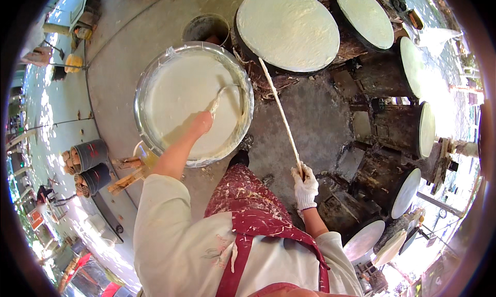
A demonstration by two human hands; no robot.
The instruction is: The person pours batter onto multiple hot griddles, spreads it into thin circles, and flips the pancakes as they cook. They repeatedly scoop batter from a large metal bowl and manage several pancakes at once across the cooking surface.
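Observation:
My bare left hand (202,122) is closed around the handle of a batter-coated ladle (218,99), over a wide metal basin (140,98). Thick white batter (178,98) lies in the basin, and the ladle's head dips into it near the right side. In a white, batter-smeared glove, my right hand (306,187) grips the near end of a long, pale-crusted stick (279,111). The stick's far end reaches the near edge of a large round griddle (287,28), whose top is spread with a pale, uneven layer of batter.
More round-topped stoves (364,17) curve along the right, several with pale tops (427,129). A dark bucket (192,30) stands behind the basin. At left are two black buckets of wood (91,155) and loose wood pieces (126,180). My stained red apron (248,193) hangs below the basin.

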